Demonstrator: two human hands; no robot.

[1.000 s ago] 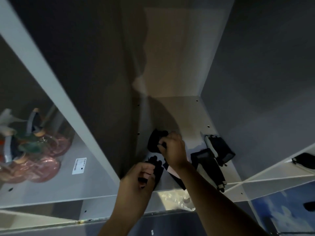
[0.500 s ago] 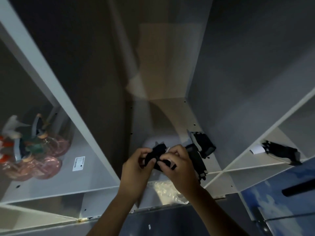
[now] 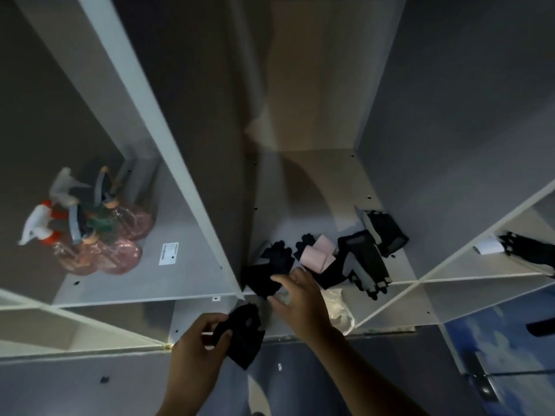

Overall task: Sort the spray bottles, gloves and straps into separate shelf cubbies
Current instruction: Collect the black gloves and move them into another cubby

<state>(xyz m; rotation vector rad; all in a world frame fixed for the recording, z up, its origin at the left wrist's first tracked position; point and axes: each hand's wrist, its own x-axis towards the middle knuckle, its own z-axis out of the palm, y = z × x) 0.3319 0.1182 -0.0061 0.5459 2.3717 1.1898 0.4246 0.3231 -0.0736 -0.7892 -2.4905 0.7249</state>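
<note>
The left hand [image 3: 198,343] pinches a black glove [image 3: 243,337] below the middle cubby [image 3: 315,181]. The right hand [image 3: 300,298], fingers spread and holding nothing, hovers at more black gloves [image 3: 271,265] there. Spray bottles [image 3: 99,235] fill the left cubby beside a white label [image 3: 168,253], its print unreadable.

No text here can be read. A white sticker [image 3: 170,253] lies on the floor of the cubby up and to the left of the left hand [image 3: 195,352], just beside the spray bottles [image 3: 99,232] — its print is only a dark blur. A small white tag [image 3: 490,247] sits in the cubby far to the right of the right hand [image 3: 300,298] — it shows no legible marks.
</note>
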